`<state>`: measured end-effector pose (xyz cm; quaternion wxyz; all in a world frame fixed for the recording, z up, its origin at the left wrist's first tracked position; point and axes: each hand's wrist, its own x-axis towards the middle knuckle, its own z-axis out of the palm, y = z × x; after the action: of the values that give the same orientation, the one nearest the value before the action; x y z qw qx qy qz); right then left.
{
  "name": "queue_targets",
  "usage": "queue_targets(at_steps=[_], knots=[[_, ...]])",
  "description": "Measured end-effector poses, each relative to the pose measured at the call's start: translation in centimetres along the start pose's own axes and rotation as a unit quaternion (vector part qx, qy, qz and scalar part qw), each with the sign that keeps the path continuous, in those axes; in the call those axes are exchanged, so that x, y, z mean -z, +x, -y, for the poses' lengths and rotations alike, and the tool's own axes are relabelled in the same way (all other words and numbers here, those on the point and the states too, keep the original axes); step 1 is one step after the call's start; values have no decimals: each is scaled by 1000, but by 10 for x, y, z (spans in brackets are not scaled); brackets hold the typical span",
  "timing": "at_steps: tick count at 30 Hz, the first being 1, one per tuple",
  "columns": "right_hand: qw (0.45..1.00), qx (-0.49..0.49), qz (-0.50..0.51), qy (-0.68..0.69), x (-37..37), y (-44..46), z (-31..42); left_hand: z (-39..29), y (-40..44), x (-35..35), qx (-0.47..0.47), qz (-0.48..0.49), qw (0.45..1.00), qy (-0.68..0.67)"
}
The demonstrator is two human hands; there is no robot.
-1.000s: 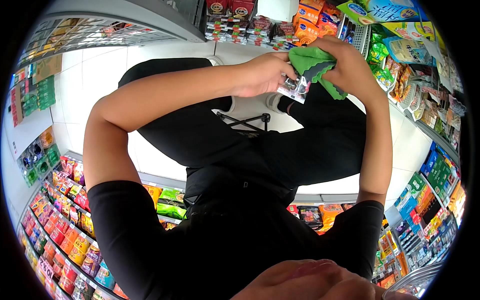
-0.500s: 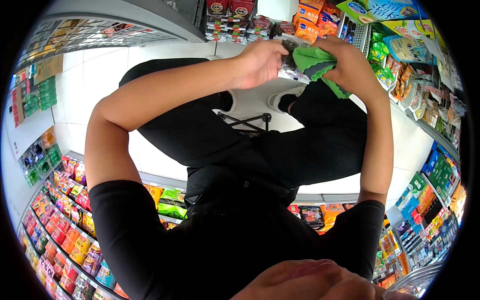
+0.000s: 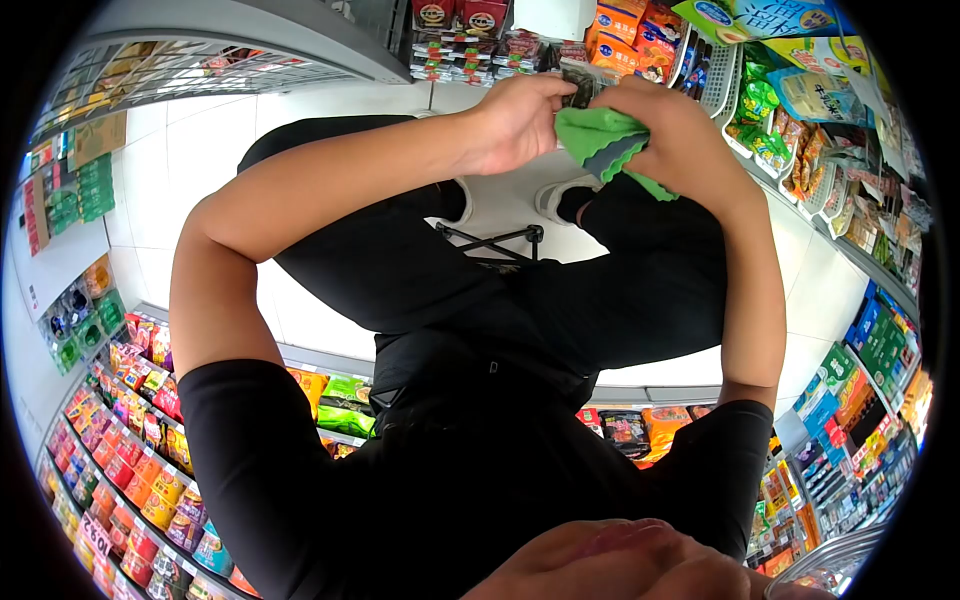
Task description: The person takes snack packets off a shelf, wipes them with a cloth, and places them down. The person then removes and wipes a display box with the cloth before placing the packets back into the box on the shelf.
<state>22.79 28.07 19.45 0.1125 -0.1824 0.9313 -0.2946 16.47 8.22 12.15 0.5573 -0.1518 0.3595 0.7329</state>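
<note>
Between my hands is a small clear packet (image 3: 580,88) with dark contents, partly covered by fingers. My left hand (image 3: 525,120) pinches its left side between thumb and fingers. A green cloth (image 3: 600,130) with a grey patch hangs from my right hand (image 3: 665,135), whose fingers are wrapped round it and reach the packet's right side. The cloth hides the lower part of the packet. Both hands are above the floor, just in front of the shelf of snack packs.
Red packs (image 3: 480,15) and orange packs (image 3: 612,50) stand on the shelf ahead. White baskets (image 3: 722,80) with green and orange snacks line the right. A black folding stool frame (image 3: 490,243) is between my legs. Snack shelves (image 3: 150,470) lie at lower left, a wire rack (image 3: 190,75) at upper left.
The packet was turned from its pale printed side to its dark side and raised toward the shelf. My right hand and the cloth moved slightly left, closer to my left hand.
</note>
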Motion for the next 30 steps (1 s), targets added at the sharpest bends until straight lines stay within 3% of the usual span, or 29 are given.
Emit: queue_targets(at_steps=[2,11,20,27,30], knots=[[999,-9,31,5,-2,1,8,-3,-6,-1,2,0,1000,25],[999,32,4,-27,-14,4,8,-4,-5,-3,-6,-37,998,50],[998,-19,65,12,5,-5,-13,-10,4,1,-64,-10,998,16],[997,-12,56,47,16,-8,-28,-15,23,19,-99,-110,989,31],[998,-1,30,63,17,-8,-35,-18,22,19,-109,-111,988,17]])
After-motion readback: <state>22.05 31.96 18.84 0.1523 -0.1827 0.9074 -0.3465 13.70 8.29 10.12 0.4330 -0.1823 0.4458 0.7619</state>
